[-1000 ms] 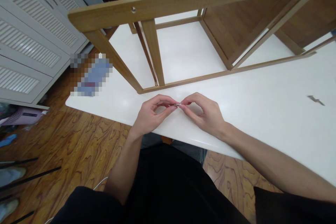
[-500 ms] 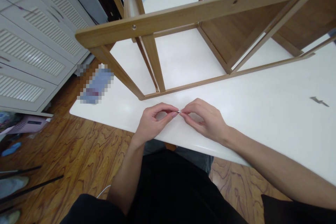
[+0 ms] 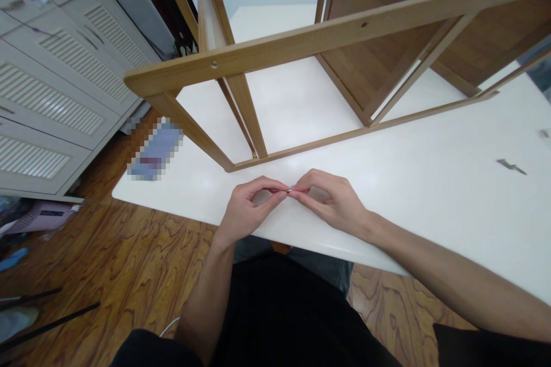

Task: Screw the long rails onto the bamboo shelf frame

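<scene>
My left hand [image 3: 250,208] and my right hand [image 3: 333,202] meet fingertip to fingertip just above the near edge of the white table [image 3: 430,195]. Both pinch a small metal piece [image 3: 288,190], thin and silvery, too small to name for sure. The other fingers of each hand are curled in. Right behind my hands lies a wooden furniture frame [image 3: 301,46] on its side, with its lower rail a short way past my fingertips.
A small dark metal part [image 3: 510,166] lies on the table to the right. A blurred-out flat object [image 3: 154,148] sits at the table's left corner. White louvred cabinets [image 3: 51,86] stand to the left over a wooden floor [image 3: 107,264].
My hands keep the same pinch on the small piece and barely move. The view has tilted, so more of the wooden frame's top shows.
</scene>
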The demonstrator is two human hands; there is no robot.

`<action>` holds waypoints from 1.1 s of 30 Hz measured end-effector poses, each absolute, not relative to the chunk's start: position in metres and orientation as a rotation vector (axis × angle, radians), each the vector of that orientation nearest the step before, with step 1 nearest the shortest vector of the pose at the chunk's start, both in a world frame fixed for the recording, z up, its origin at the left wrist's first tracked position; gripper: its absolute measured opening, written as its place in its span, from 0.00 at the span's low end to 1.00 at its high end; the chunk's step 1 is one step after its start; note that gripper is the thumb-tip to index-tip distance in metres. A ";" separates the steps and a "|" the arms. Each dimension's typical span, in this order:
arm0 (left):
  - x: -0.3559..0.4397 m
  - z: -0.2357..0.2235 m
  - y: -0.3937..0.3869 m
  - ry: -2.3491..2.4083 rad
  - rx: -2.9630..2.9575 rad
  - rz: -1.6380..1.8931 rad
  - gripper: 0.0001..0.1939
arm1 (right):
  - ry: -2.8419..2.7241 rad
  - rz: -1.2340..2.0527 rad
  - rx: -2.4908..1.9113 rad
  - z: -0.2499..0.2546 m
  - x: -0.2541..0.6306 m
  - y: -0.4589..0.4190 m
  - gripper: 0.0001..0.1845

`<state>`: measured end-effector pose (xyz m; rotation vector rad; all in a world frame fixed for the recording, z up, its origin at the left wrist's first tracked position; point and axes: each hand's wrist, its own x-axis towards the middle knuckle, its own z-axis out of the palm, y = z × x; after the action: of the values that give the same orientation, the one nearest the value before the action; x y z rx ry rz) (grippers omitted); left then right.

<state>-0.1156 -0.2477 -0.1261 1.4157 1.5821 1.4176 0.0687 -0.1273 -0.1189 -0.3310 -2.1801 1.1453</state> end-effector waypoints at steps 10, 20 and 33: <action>-0.115 -0.127 -0.245 1.591 1.465 1.487 0.05 | -1.661 2.139 -0.656 -0.115 0.059 -0.128 0.24; -0.112 -0.126 -0.240 1.656 1.601 1.488 0.05 | -1.401 2.376 -0.675 -0.120 0.060 -0.126 0.21; -0.107 -0.123 -0.238 1.596 1.740 1.555 0.02 | -1.193 2.736 -0.717 -0.115 0.067 -0.117 0.17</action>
<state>-0.1070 -0.2378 -0.1229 1.7398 1.5958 1.5551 0.0665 -0.1173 -0.1149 -0.7172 -1.1931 2.7362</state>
